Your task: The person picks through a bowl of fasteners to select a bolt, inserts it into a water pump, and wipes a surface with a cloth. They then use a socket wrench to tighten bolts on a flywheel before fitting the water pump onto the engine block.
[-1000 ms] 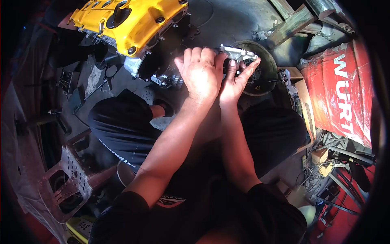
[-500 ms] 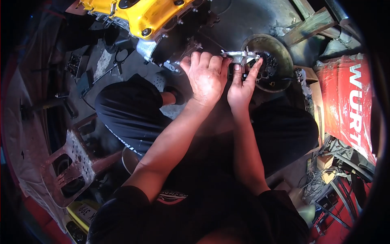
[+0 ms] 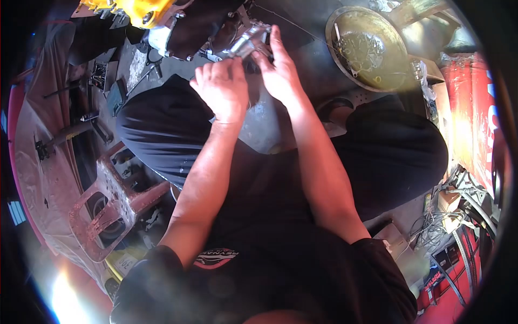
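Both hands have swung up and left, away from the round pan [image 3: 396, 51]. The silver metal part [image 3: 247, 43] now sits against the dark engine block [image 3: 189, 27] under the yellow cover [image 3: 137, 8]. The left hand [image 3: 221, 89] curls its fingers together onto the part's near end. The right hand [image 3: 280, 70] lays straight fingers along its side, but the thumb is hidden, so I can't tell if it grips. The red container [image 3: 475, 108] stands right and a rusty bracket [image 3: 108, 210] lies lower left.
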The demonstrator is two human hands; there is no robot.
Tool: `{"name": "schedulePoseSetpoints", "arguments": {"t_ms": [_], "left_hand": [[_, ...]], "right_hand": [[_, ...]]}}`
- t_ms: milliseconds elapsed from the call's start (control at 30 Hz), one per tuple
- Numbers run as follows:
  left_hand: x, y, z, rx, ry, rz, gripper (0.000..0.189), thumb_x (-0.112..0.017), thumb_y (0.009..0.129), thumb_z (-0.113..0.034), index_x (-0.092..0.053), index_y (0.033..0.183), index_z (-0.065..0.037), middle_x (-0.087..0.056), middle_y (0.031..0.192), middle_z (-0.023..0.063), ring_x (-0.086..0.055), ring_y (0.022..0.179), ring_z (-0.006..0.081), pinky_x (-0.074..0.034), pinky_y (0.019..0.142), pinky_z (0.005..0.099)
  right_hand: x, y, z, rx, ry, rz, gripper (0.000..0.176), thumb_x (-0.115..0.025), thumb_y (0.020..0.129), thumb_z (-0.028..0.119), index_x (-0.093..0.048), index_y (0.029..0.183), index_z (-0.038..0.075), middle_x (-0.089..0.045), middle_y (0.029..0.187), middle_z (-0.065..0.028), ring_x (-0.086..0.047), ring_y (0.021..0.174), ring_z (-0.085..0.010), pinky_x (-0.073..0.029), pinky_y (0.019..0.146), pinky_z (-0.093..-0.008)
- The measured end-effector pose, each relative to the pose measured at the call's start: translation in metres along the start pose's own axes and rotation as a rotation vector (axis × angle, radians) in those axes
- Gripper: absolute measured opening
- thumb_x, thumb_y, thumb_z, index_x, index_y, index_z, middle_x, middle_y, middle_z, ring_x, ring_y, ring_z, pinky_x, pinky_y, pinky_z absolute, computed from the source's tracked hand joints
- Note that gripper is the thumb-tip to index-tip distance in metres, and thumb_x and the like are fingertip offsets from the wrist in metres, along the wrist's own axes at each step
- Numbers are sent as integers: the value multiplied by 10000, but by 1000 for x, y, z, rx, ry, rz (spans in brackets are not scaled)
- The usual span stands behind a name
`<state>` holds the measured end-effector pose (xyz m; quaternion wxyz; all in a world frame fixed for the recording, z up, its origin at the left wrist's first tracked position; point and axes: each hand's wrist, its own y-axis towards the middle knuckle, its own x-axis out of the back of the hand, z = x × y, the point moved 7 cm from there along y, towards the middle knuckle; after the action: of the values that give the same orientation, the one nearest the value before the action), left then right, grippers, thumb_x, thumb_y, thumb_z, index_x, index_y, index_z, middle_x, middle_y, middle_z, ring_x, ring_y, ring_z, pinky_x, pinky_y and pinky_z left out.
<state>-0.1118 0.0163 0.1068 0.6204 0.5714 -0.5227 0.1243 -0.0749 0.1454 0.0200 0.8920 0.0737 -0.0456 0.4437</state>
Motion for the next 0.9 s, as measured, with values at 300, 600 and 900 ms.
{"name": "schedulePoseSetpoints", "arguments": {"t_ms": [300,600,900], "left_hand": [[-3,16,6,-16,122,-11,129,-713,812,-264,-711,784,-139,-653,773,-9,-589,860,209,-352,839,425],[11,24,-8,-319,294,68,123,-707,807,-195,-742,917,-153,-629,730,-26,-607,807,196,-379,820,417],[35,22,-25,-493,303,196,207,-703,771,-123,-691,977,-114,-626,780,30,-594,805,249,-401,763,410]], "right_hand": [[-25,24,0,-98,173,80,741,-585,956,271,-191,1538,37,-398,1473,-277,-433,1345,-377,-384,1077,-391],[-48,38,-19,-205,330,148,748,-568,966,378,-196,1549,93,-338,1523,-242,-336,1409,-368,-314,1139,-388],[-30,32,-6,-312,317,175,768,-586,938,334,-213,1523,4,-436,1438,-271,-445,1338,-371,-348,1112,-366]]}}
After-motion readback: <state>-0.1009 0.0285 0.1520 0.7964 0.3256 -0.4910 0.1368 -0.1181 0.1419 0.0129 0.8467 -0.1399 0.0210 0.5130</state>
